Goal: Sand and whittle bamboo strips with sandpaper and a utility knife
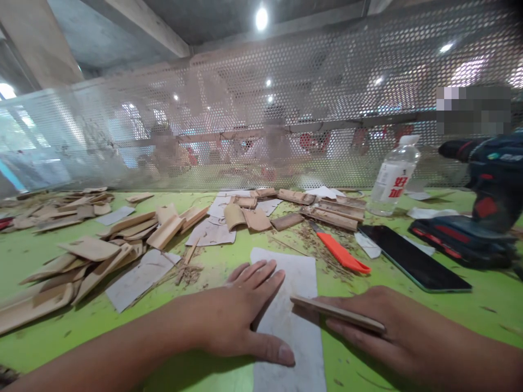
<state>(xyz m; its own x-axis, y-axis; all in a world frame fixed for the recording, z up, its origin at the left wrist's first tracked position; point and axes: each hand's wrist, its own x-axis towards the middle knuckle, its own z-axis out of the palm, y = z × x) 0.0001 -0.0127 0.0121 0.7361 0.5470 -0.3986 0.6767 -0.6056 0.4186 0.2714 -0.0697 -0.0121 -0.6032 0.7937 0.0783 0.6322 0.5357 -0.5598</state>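
Observation:
A strip of whitish paper, perhaps sandpaper seen from its back [300, 272], lies lengthwise on the green table in front of me. My left hand [241, 313] presses on its left side, palm down, with the fingers stretched out and the thumb spread. In my right hand [371, 332] a flat piece of bamboo [337, 313] is gripped between thumb and fingers. It stands on edge over the right part of the strip, its tip low over the surface; whether it touches I cannot tell. The right palm and some fingers are partly hidden.
Bamboo pieces [87, 247] are heaped at the left, more [330, 212] lie at the back. An orange-handled knife [341, 252], a phone [414, 258], a water bottle [394, 177] and a cordless drill [494, 190] stand or lie right. A perforated metal screen [229, 109] closes the table's far side.

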